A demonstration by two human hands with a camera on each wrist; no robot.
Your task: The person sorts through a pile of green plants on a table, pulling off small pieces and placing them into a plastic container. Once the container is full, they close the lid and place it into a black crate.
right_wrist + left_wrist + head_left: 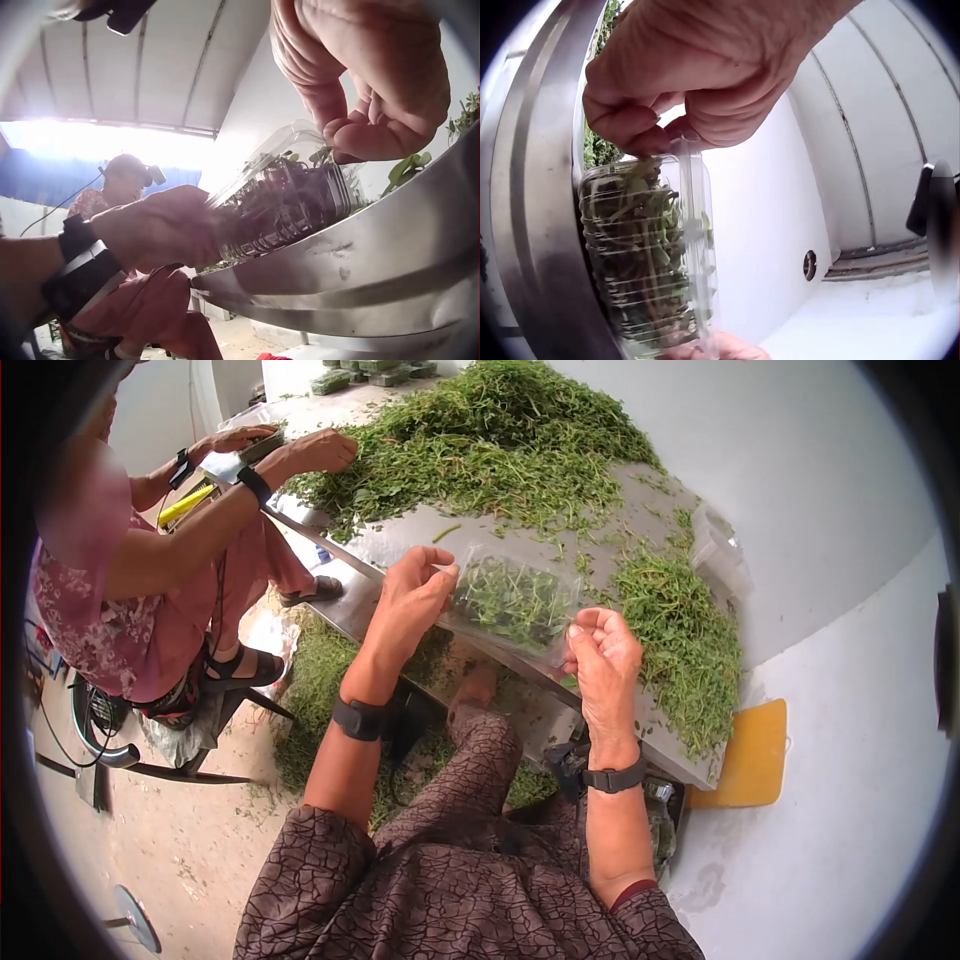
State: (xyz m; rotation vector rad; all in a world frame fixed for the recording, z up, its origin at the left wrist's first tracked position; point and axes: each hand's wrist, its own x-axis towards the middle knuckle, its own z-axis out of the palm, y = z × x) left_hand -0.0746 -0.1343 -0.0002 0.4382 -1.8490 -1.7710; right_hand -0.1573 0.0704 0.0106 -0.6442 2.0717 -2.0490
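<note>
A clear plastic box (512,600) filled with green leafy stems lies at the metal table's near edge. My left hand (408,600) pinches its left end, thumb against fingers; the left wrist view shows that hand (697,75) gripping a corner of the rim above the ribbed box wall (649,255). At the opposite end my right hand (605,660) pinches the other corner, and in the right wrist view the right hand (375,90) holds the lid edge of the box (285,202). The lid lies over the greens; whether it is fully closed I cannot tell.
A large heap of greens (480,450) covers the far table, with a smaller pile (675,640) at the right. Empty clear containers (718,550) stand near the wall. Another person (150,560) sits at the left, a hand at the heap. Packed boxes (375,372) stand at the back.
</note>
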